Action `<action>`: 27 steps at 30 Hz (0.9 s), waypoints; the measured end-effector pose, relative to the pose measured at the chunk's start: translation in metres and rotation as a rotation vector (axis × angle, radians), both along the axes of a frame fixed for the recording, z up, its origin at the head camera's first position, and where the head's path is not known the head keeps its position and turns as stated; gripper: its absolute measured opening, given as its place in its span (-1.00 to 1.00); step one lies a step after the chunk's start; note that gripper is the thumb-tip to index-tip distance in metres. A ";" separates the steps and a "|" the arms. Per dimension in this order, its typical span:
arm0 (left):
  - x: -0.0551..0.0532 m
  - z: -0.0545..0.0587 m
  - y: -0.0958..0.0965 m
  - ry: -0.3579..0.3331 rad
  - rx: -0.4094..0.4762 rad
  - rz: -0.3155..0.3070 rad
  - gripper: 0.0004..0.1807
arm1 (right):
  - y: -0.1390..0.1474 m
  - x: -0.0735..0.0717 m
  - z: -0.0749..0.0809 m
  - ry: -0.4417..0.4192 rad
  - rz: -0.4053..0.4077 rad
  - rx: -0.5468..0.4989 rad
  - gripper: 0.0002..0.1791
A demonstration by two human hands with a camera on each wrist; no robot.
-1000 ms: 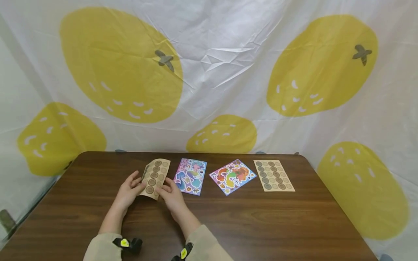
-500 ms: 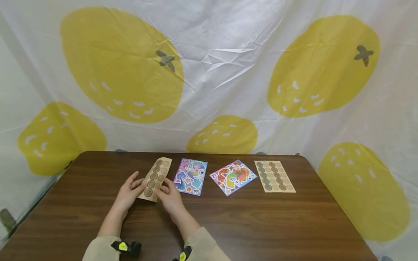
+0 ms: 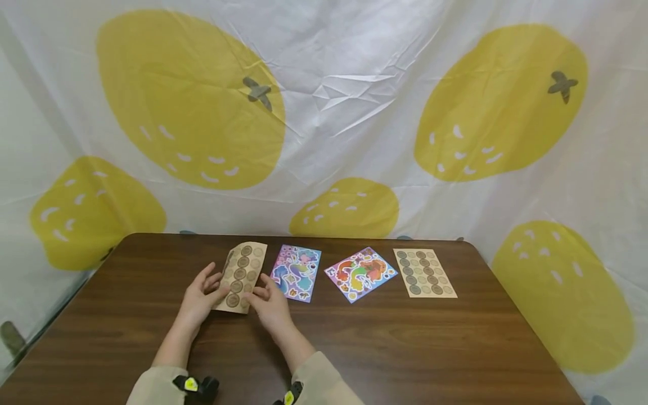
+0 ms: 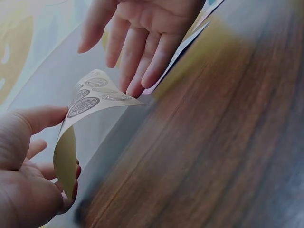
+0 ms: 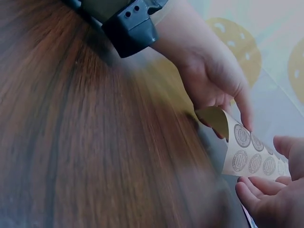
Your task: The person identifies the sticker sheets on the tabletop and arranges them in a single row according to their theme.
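- Looking from the head view, we saw the curled tan sheet (image 3: 242, 275) above the left part of the table (image 3: 405, 349), between the left hand (image 3: 199, 301) and the right hand (image 3: 271, 308).
- We saw the left fingers bent round the sheet's left edge, thumb pinching from above; the right hand was loosely open, its thumb well apart from nearly straight fingers — whether those fingertips touched the sheet, we could not tell.
- The bend hid some of the round prints from us, and both cream sleeves (image 3: 162, 388) were cut off by the bottom of the head view.
- We counted two tan sheets, the second being the flat tan sheet (image 3: 425, 273); two picture sheets, the purple sheet (image 3: 296, 273) and the diagonal sheet (image 3: 361, 274); and five large yellow shapes on the white cloth (image 3: 349, 135).
- Gaps of wood parted the three flat sheets, which lay near the far edge — dark tabletop stretched from them towards us, and the purple sheet sat just beside the right fingers.
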State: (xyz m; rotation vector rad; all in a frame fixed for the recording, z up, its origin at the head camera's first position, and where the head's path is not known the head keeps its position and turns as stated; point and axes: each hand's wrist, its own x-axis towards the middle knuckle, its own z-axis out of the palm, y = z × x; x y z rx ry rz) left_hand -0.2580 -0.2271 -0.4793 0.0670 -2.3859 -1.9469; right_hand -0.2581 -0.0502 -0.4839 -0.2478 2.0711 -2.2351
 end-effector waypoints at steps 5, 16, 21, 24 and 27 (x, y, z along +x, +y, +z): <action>0.001 0.004 0.002 0.020 -0.012 0.027 -0.12 | 0.003 -0.001 0.003 0.033 -0.005 -0.003 -0.32; 0.007 0.008 0.002 0.068 -0.039 0.046 -0.10 | 0.007 -0.001 0.010 0.121 -0.027 0.091 -0.36; 0.014 0.009 0.001 0.076 -0.055 0.056 -0.10 | 0.007 0.001 0.011 0.145 -0.027 0.141 -0.35; 0.017 0.011 0.000 0.070 -0.075 0.061 -0.09 | 0.006 0.003 0.011 0.156 -0.036 0.150 -0.36; 0.020 0.012 -0.001 0.073 -0.097 0.065 -0.09 | 0.006 0.004 0.012 0.174 -0.042 0.157 -0.38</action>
